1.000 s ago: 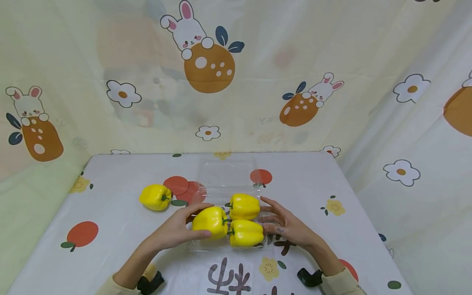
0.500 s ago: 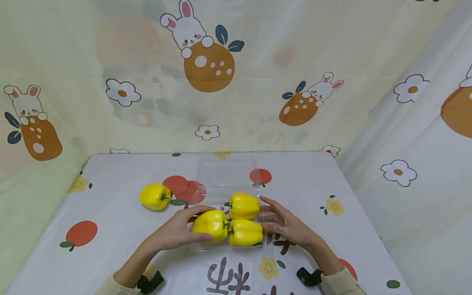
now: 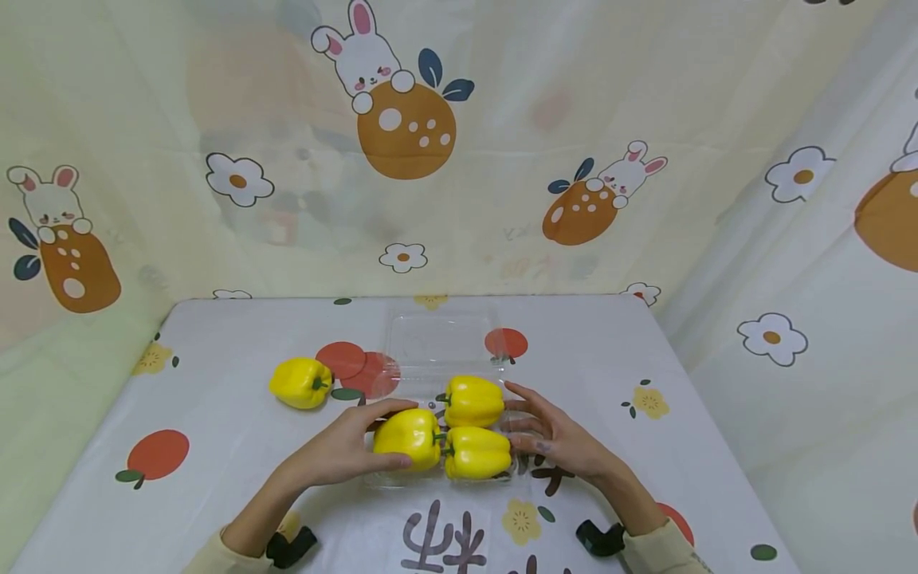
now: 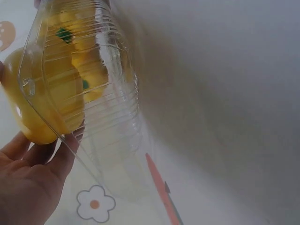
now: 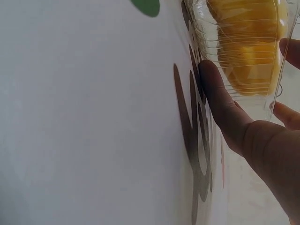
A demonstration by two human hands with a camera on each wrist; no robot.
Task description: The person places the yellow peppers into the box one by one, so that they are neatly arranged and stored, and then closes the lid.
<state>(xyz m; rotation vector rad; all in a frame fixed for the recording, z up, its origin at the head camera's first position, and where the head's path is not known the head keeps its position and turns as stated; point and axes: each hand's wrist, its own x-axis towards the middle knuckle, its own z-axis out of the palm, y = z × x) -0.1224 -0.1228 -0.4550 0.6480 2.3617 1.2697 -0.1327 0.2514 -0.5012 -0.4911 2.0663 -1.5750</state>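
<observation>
My left hand grips a yellow bell pepper at the left side of a clear plastic clamshell container. Its thumb lies along the pepper's near side and the fingers reach behind it. Two more yellow bell peppers, a far one and a near one, lie in the container's right half, stems pointing left. With spread fingers my right hand touches the container's right wall. In the right wrist view its thumb lies against the ribbed side, the other fingertips right at the rim.
Another yellow bell pepper lies on the table to the left. The container's clear lid lies folded back behind it. A printed cloth covers the table, and a patterned curtain hangs behind and at the sides.
The left hand and its pepper have sunk very slightly nearer the front of the container. The right hand and the other peppers have kept their places.
</observation>
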